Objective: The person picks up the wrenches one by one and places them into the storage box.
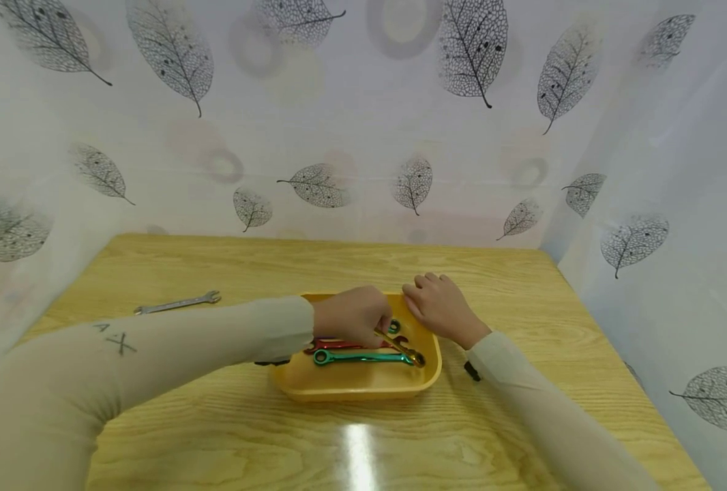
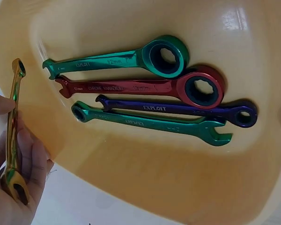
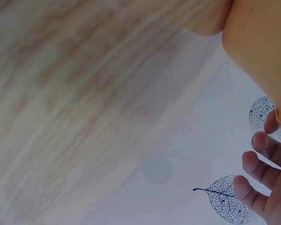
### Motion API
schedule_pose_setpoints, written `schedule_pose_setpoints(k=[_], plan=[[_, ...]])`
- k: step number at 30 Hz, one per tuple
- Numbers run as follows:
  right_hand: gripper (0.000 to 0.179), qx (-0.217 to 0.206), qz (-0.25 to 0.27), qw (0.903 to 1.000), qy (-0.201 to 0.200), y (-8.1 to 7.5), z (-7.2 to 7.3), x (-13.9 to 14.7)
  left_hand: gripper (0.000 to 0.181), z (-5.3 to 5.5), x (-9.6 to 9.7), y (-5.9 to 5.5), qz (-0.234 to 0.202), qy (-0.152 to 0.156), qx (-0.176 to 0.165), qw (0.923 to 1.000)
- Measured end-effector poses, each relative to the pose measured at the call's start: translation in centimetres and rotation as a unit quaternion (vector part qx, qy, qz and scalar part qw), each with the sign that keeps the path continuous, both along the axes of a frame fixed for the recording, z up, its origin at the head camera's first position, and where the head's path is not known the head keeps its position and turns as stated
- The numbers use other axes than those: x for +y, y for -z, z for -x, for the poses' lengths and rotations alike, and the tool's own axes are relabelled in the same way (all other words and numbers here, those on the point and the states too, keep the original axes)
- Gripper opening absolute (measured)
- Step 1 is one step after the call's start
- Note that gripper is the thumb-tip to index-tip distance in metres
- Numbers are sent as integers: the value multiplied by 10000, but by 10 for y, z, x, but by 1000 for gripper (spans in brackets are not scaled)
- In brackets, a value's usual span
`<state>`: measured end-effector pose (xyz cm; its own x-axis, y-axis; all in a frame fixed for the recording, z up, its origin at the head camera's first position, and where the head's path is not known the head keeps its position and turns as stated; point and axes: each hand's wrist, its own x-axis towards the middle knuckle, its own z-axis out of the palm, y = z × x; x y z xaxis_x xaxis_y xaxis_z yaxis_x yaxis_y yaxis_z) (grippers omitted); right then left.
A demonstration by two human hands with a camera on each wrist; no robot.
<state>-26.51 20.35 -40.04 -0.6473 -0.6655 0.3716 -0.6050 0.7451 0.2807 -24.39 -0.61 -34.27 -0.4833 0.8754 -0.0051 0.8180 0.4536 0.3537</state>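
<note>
My left hand (image 1: 354, 315) grips a gold combination wrench (image 2: 13, 122) above the orange tray (image 1: 351, 393). In the left wrist view, thumb and fingers close round its shaft. Beneath it in the tray lie a green ratchet wrench (image 2: 98, 63), a red one (image 2: 131, 87), a purple one (image 2: 164, 108) and a second green one (image 2: 145, 123), roughly side by side. At the tray's far right corner, my right hand (image 1: 442, 308) holds the rim. Its other fingers spread loosely outside the wall in the right wrist view; the thumb is hidden there.
A silver open-end wrench (image 1: 179, 303) lies on the wooden table (image 1: 228, 436) to the left, beyond the left forearm. A small black object (image 1: 472, 371) shows beside the right cuff. A leaf-patterned curtain (image 1: 339, 136) hangs behind the table and along its sides.
</note>
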Motion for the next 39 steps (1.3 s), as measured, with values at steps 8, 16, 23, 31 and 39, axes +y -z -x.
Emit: schedule_pose_setpoints(k=[8,16,23,31,39], plan=[[13,7,15,10000,-32,-1,0,0,43,0,5,1,142,22,-182,9997],[14,-6,40,10000,-51,0,0,1,45,3,11,11,281,25,-219,9994],[14,26,57,10000,-77,0,0,1,43,0,14,12,419,-63,-233,9988],[13,12,72,9999,-88,0,1,0,46,-3,16,10,598,-165,-50,9981],[13,-21,76,9999,-65,0,1,0,45,-5,18,6,1012,-222,-60,9946]])
